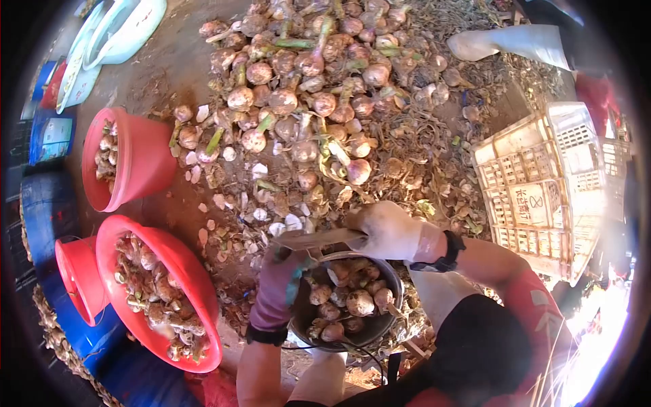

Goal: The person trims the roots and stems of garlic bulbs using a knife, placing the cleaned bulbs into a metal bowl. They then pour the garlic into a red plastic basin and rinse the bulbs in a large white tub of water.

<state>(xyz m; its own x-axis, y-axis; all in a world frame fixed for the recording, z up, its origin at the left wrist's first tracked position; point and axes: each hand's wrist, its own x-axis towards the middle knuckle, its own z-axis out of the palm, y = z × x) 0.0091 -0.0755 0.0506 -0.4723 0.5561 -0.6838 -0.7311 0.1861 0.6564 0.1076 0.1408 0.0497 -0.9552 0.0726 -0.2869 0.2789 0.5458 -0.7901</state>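
Observation:
My right hand (385, 230), in a pale glove, is closed around a knife (319, 239), whose flat blade reaches left across the rim of a dark bucket (397, 292). The blade's far end lies over my left hand (274, 288), in a purple glove with a teal patch. Its fingers are curled beneath the blade, and what they hold is hidden. Inside the bucket, between my knees, are several garlic bulbs (360, 303) with trimmed stems. Ahead of both hands spreads a large heap of garlic bulbs (283, 102), some with green stalks, among dry skins and loose peelings.
At the left stand a pink bucket (146, 159), a red basin (209, 319) of trimmings and a smaller red bucket (73, 261). Pale basins (129, 41) are behind them. A plastic crate (525, 197) leans at the right, near another person's leg (515, 46).

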